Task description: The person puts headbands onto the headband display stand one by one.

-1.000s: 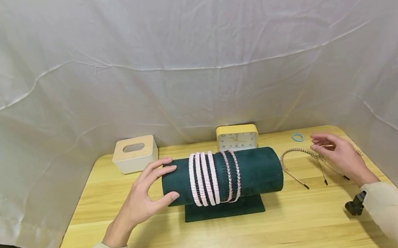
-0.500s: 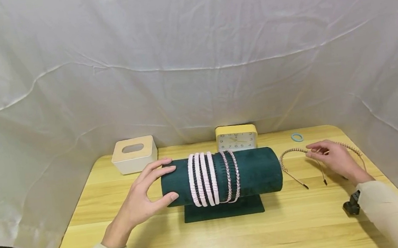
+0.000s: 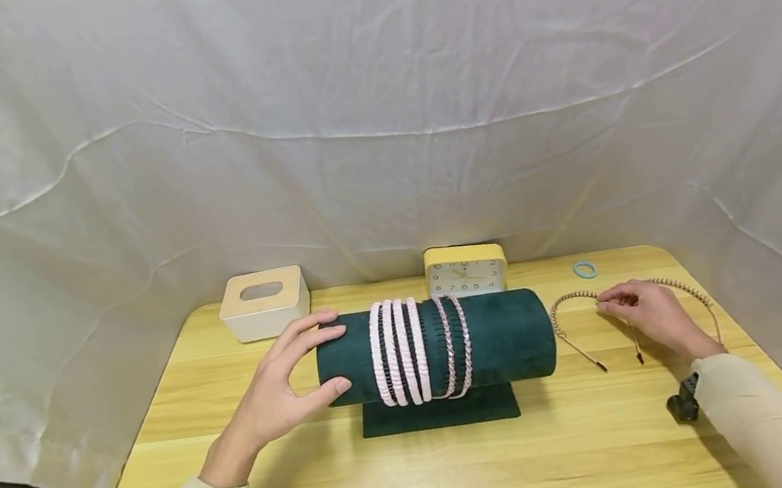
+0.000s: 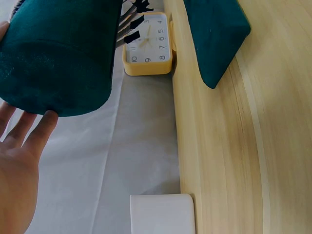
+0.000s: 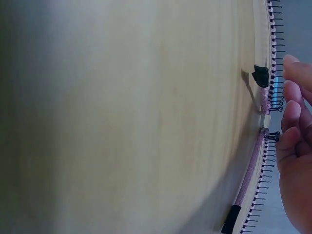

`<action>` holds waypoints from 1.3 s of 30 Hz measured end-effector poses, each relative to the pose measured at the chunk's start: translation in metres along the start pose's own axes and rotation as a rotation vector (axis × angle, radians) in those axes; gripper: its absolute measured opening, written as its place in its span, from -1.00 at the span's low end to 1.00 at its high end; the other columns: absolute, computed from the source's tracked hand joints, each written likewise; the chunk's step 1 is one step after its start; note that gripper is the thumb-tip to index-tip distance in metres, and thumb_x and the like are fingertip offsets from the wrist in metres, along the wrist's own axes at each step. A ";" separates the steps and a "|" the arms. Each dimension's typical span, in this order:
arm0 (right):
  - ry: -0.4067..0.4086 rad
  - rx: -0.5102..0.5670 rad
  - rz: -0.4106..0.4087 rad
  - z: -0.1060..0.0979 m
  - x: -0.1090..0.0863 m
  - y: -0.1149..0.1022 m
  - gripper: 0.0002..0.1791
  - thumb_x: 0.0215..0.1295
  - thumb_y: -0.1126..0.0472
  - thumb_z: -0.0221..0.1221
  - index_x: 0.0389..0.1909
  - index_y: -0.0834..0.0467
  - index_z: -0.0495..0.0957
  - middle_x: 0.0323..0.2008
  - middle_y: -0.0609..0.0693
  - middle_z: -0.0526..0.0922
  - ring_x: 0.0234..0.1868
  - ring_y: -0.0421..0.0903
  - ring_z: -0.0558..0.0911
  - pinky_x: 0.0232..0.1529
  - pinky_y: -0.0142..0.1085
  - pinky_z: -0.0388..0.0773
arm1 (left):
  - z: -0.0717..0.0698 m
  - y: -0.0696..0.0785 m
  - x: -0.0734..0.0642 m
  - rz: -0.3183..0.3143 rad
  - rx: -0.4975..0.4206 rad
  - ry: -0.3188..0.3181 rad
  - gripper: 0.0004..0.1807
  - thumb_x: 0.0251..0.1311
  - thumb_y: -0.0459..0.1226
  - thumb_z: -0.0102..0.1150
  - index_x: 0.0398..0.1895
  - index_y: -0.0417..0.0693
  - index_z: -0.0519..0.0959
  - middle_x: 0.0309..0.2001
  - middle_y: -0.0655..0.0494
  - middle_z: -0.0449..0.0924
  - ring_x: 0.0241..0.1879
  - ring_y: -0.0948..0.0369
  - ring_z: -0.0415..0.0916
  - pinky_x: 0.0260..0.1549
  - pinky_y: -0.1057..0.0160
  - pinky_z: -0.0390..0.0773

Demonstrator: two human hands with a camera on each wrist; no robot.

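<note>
A dark green, velvety headband stand (image 3: 510,335), a thick roll on a flat base, carries several pale pink headbands (image 3: 420,355) and two thin braided ones (image 3: 465,341). My left hand (image 3: 269,392) grips the roll's left end, fingers over the top and thumb at the front. In the left wrist view its fingertips touch the rim. To the right, my right hand (image 3: 656,316) pinches the upper right part of a braided headband (image 3: 571,296) on the table. The right wrist view shows curled fingers (image 5: 291,109) by its black teeth; the exact contact is partly hidden. Another braided headband (image 3: 686,287) lies behind this hand.
A light blue ring (image 3: 585,270) lies behind the right-hand headbands. A yellow alarm clock (image 3: 465,270) stands behind the roll, and a white tissue box (image 3: 265,303) sits at the back left. Grey-white cloth (image 3: 374,114) surrounds the wooden table (image 3: 458,474).
My right hand has moved left and slightly down onto the nearer braided headband, its fingertips coming together there. My left hand and the stand look unchanged.
</note>
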State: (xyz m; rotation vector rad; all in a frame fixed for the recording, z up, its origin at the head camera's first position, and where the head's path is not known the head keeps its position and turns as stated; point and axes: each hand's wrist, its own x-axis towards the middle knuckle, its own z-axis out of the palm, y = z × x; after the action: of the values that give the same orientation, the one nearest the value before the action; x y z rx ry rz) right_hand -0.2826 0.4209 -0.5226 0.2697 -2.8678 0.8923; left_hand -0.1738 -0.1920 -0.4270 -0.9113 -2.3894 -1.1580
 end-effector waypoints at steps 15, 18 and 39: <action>0.029 0.022 0.046 -0.004 0.004 0.004 -0.59 0.59 -0.02 0.31 0.19 0.20 0.73 -0.08 0.14 0.74 -0.25 -0.21 0.58 -0.31 -0.35 0.52 | 0.000 0.000 0.001 0.004 -0.011 -0.002 -0.25 0.16 -0.28 0.63 0.45 0.19 0.60 0.54 0.09 0.44 0.53 0.11 0.41 0.51 0.35 0.34; 0.020 0.009 0.047 -0.004 0.004 0.005 -0.60 0.58 -0.04 0.31 0.18 0.17 0.75 -0.06 0.14 0.73 -0.23 -0.19 0.58 -0.29 -0.34 0.52 | 0.000 0.000 0.002 0.006 -0.014 0.000 -0.25 0.15 -0.28 0.63 0.45 0.19 0.60 0.54 0.09 0.45 0.53 0.11 0.41 0.52 0.36 0.33; 0.011 -0.025 0.076 -0.002 0.012 0.003 -0.74 0.58 0.00 0.32 -0.02 0.11 0.81 -0.19 0.08 0.80 -0.26 -0.11 0.63 -0.25 -0.26 0.53 | 0.001 -0.003 0.000 0.019 -0.012 0.006 -0.25 0.14 -0.31 0.64 0.44 0.17 0.60 0.53 0.06 0.46 0.51 0.11 0.43 0.51 0.37 0.32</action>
State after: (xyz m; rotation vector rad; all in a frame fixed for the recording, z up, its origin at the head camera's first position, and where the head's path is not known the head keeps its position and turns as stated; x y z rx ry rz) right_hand -0.2948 0.4224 -0.5203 0.1531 -2.8943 0.8665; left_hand -0.1757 -0.1929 -0.4291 -0.9306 -2.3664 -1.1674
